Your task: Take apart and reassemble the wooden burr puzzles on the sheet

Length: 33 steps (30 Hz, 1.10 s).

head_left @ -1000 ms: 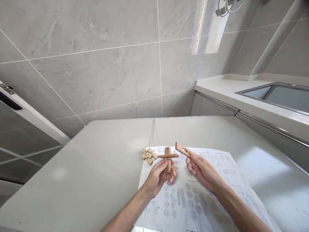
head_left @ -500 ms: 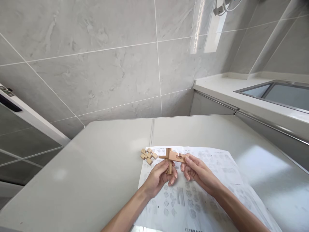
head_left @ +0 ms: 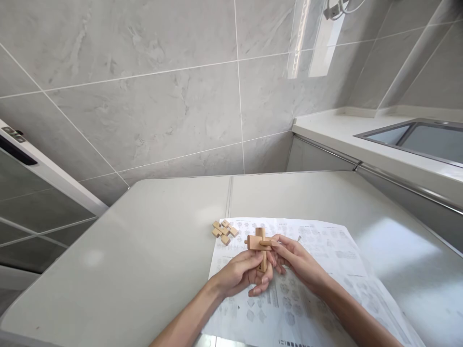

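Above a printed paper sheet, both my hands hold a cross-shaped wooden burr puzzle. An upright notched bar passes through a wider crosswise block, with a thin rounded stick pointing to the right. My left hand grips the lower end of the upright bar between thumb and fingers. With thumb and forefinger, my right hand pinches the right end of the puzzle, by the stick; the fingertips hide the exact contact. Several interlocked notched wooden pieces lie at the sheet's upper left corner.
The sheet lies on a pale folding table with a seam down its middle. Beyond stands a grey tiled wall. On the right is a white counter with a sink. A framed glass door is at the left.
The puzzle has turned in my hands, so the slotted arm at the right no longer shows and the block's other face does. Both hands have shifted slightly right and down.
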### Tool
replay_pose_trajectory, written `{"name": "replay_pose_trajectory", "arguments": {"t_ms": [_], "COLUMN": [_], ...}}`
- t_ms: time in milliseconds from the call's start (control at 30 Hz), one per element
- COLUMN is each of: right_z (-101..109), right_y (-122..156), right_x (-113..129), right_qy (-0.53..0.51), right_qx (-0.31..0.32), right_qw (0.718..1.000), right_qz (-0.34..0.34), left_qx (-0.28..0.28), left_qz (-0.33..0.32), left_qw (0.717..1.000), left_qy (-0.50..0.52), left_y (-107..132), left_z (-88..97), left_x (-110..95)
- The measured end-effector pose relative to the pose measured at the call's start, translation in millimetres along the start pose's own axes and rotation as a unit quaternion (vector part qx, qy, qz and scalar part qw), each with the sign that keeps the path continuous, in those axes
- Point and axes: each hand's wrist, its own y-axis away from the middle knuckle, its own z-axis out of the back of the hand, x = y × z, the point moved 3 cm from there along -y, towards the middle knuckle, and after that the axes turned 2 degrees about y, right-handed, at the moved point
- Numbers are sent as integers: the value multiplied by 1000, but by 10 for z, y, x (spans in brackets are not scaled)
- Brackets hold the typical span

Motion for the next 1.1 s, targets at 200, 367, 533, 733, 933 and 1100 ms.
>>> {"name": "replay_pose_trajectory", "arguments": {"t_ms": [200,367,533,733,933,1100], "right_z": [-6,49,65,38,48,103], "right_y": [13,9,31,40,40,20], "right_x": [-17,-36,-36,-34,-9,-25], "right_qy": [11,24,38,-17,-67,-114], "right_qx": [16,32,71,103,69,11], "right_qw": [1000,999,996,994,994,992], "right_qz": [-16,-21,-24,-36,-51,-58], "left_qx": [76,67,70,38,-42,-117], "left_qz": [30,40,32,17,-32,-72], "left_qw": [996,996,996,999,999,990], "left_qy": [-40,-47,-40,-15,-4,-5], "left_y": [33,52,66,49,-16,-30], "left_z": [-76,-84,-47,-6,76,94], "left_x": [-22,-22,1,41,64,7]}}
